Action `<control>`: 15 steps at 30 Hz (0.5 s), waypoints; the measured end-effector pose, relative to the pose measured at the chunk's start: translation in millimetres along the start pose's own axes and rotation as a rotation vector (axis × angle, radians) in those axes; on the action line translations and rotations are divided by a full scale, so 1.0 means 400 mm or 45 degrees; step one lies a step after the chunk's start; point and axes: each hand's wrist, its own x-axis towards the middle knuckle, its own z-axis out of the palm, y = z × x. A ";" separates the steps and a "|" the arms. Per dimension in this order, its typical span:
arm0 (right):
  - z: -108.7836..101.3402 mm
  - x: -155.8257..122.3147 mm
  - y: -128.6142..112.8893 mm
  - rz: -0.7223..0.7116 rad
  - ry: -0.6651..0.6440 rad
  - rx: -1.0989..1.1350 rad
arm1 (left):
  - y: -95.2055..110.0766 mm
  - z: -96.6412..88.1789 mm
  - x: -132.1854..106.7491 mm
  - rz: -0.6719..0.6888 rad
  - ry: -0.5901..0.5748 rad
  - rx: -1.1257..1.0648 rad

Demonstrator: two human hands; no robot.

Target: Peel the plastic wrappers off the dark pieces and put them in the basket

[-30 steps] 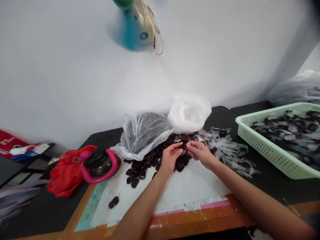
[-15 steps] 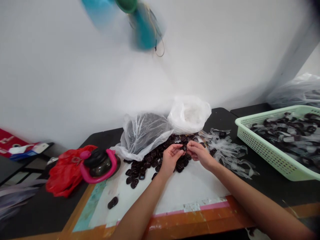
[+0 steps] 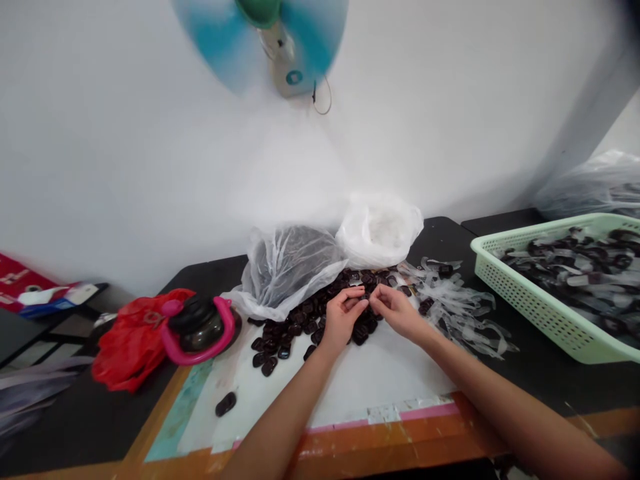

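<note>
Black table [image 3: 525, 390], front edge bound with orange tape [image 3: 400, 437]; white sheet [image 3: 380, 380] laid on the top; dark pieces [image 3: 300, 327] heaped along the sheet's far edge; one piece [image 3: 226, 404] lying apart on the sheet; clear bag [image 3: 287, 273] and white bag [image 3: 380, 230] touching, behind the heap; clear strips [image 3: 460, 307] right of the heap; green basket [image 3: 520, 293], filled with strips and pieces, at far right; red bag [image 3: 133, 340] and pink-handled object [image 3: 200, 327] touching, at left.
</note>
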 end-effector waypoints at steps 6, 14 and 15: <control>0.005 -0.002 -0.002 0.018 0.006 0.076 | 0.001 0.000 0.003 -0.077 0.013 -0.046; 0.011 -0.006 -0.009 -0.032 0.062 -0.005 | 0.010 0.005 -0.001 -0.054 0.072 -0.017; 0.011 -0.006 -0.008 -0.042 0.064 -0.018 | 0.009 0.005 -0.001 -0.049 0.093 0.009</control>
